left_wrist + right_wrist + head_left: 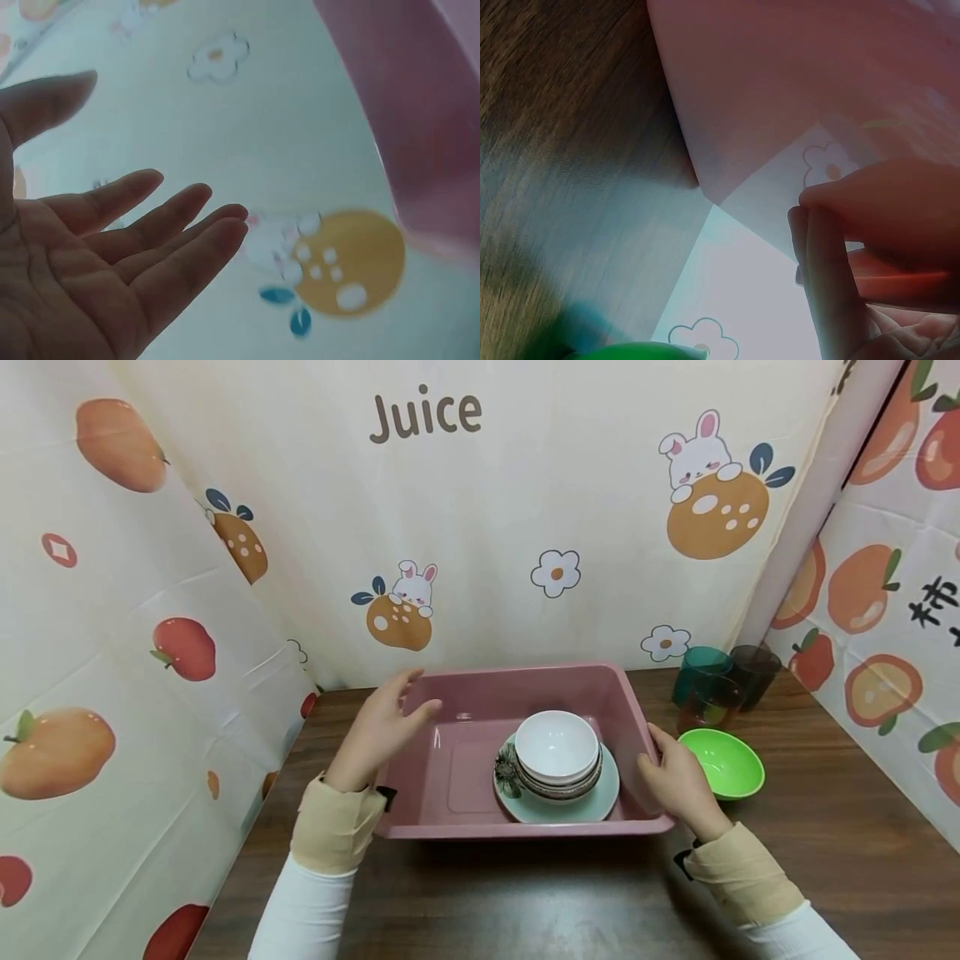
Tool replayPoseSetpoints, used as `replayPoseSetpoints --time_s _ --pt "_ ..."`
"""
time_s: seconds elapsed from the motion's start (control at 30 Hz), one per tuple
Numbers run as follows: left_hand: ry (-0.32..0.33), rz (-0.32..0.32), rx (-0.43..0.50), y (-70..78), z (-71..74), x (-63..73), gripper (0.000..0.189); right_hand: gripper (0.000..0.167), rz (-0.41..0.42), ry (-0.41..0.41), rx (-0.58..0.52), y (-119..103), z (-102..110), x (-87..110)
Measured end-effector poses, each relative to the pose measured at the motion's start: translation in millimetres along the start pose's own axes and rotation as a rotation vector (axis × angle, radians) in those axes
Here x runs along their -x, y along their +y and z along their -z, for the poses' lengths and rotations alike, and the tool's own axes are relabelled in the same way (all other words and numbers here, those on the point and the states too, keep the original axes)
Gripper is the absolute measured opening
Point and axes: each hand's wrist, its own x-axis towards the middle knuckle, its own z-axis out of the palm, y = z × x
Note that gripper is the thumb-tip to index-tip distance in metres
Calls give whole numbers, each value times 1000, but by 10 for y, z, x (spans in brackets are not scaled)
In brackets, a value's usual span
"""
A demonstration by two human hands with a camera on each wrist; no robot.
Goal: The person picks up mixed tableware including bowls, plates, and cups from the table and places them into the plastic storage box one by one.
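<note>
A pink plastic basin (pixel 517 830) stands on the dark wooden table. In its right half a pale green plate (pixel 609 785) bears a stack of bowls, with a white bowl (pixel 557 745) on top and darker-rimmed ones below. My right hand (pixel 678 781) grips the basin's right rim, thumb on the inner side. Seen from the right wrist, the fingers (pixel 829 277) and thumb close together at the pink wall. My left hand (pixel 386 722) hovers over the basin's left side, thumb and fingers spread apart. In the left wrist view its palm (pixel 67 292) is bare.
A bright green bowl (pixel 723 766) stands right of the basin, close to my right hand. Behind it are a teal cup (pixel 688 675), a dark cup (pixel 756 675) and a reddish see-through cup (pixel 705 706). Printed curtains (pixel 480 527) hang behind and at both sides.
</note>
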Motion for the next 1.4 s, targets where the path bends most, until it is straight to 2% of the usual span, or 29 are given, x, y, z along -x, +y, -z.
replayPoseSetpoints --time_s 0.17,0.3,0.43,0.63,0.77,0.9,1.13,1.4 --pt "-34 89 -40 -272 164 140 84 60 -9 -9 -9 -8 10 8" --pt "-68 159 -35 -489 202 237 89 60 -10 -8 -10 -9 9 8" --pt "-92 224 -18 -689 135 288 86 60 -6 -6 -7 -3 3 0" --pt "-102 267 71 -921 -108 308 79 59 -2 -1 -8 9 1 -6" --pt "-86 265 153 -1002 -268 335 67 58 11 8 -9 16 2 -8" --pt "-59 266 188 -1046 -374 361 55 58 15 12 -11 22 2 -11" --pt "5 316 243 -1077 -483 390 40 59 8 3 -20 21 -2 -15" --pt "62 336 313 -1065 -540 399 35 59 9 7 -27 33 -5 -7"
